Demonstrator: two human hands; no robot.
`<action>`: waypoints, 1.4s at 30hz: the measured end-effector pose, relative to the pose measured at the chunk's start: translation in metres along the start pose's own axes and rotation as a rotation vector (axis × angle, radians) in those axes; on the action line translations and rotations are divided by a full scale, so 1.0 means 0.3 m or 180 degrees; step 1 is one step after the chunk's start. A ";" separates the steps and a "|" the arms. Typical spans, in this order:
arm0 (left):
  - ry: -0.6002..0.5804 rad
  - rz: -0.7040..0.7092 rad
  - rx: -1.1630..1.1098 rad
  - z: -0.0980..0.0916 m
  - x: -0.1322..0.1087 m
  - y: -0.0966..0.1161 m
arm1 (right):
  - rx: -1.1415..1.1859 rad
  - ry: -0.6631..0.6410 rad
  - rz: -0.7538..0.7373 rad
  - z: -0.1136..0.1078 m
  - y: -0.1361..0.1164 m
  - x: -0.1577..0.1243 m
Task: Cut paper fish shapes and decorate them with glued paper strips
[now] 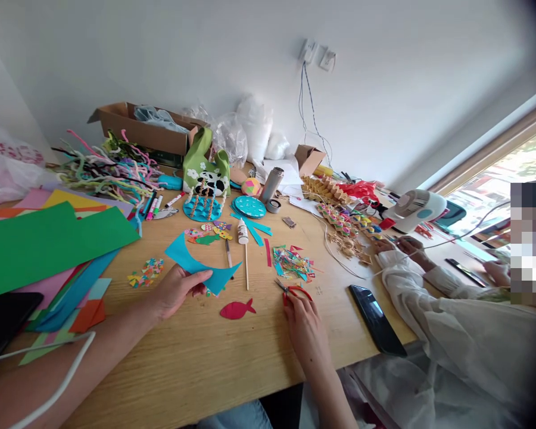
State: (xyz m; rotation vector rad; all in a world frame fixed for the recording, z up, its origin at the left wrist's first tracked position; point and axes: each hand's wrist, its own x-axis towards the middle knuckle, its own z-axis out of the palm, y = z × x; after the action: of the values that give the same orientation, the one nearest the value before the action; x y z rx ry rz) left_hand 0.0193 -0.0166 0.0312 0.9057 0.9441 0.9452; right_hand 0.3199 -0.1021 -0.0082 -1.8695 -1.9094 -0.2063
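My left hand (178, 293) pinches a piece of blue paper (221, 277) with a curved edge, holding it a little above the table. Low on the right, my right hand (307, 326) has its fingers on the handles of red-handled scissors (301, 291), whose blades point away to the left. Between my hands a red paper fish (236, 309) lies flat on the wood. Beyond it are a thin wooden stick (246, 268), a white glue bottle (242, 232) and a pen (228, 253). Small patterned paper fish (208, 239) lie behind the blue paper.
Colored paper sheets (53, 244) cover the left side. Paper scraps (292, 263) lie past the scissors, and a phone (375, 319) rests to the right. A metal flask (272, 185) stands at the back. A co-worker's white sleeve (406, 280) reaches in from the right, near a small fan (417, 210).
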 end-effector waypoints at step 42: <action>0.0343 0.0191 -0.0513 0.104 -0.091 -0.016 | 0.4698 -0.0514 0.1801 -0.029 -0.473 0.138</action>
State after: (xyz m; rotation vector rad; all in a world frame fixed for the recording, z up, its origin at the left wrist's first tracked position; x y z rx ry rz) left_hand 0.0417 -0.0497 0.0432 0.7561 0.9215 1.1140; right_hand 0.1845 -0.0776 0.0463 -1.1829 -0.8877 1.2030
